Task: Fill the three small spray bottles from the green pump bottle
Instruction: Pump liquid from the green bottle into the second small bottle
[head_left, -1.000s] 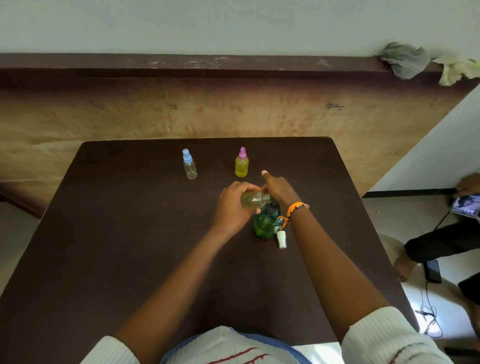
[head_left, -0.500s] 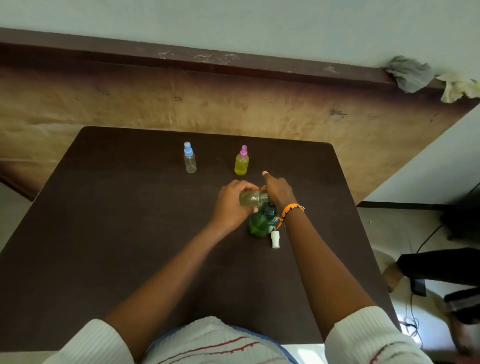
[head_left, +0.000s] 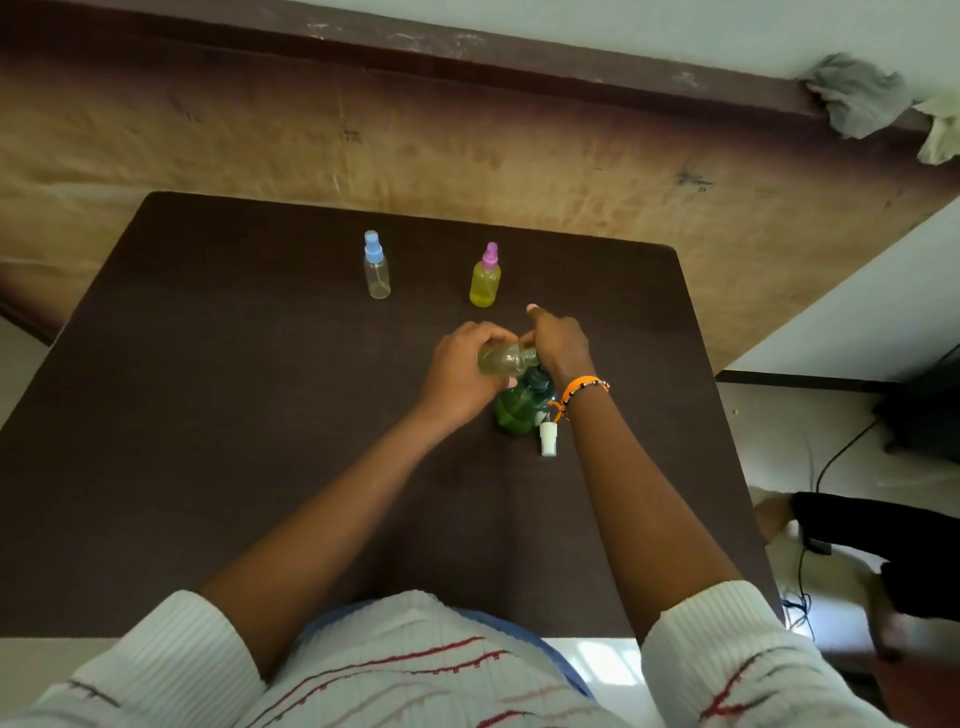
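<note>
Dark brown table (head_left: 208, 415) is seen filling the middle of the frame, with a stained tan wall behind it. Toward the upper middle, a clear spray bottle with a blue cap (head_left: 376, 266) is stood upright, and a yellow-filled one with a pink cap (head_left: 486, 276) is stood to its right. At the centre, a third small bottle (head_left: 505, 359), tilted on its side, is gripped by the left hand (head_left: 462, 371). Its neck is met by the right hand (head_left: 557, 344), index finger extended, over the green pump bottle (head_left: 522, 408); what is pinched cannot be told. A white cap (head_left: 548, 439) is laid just beside the green bottle.
</note>
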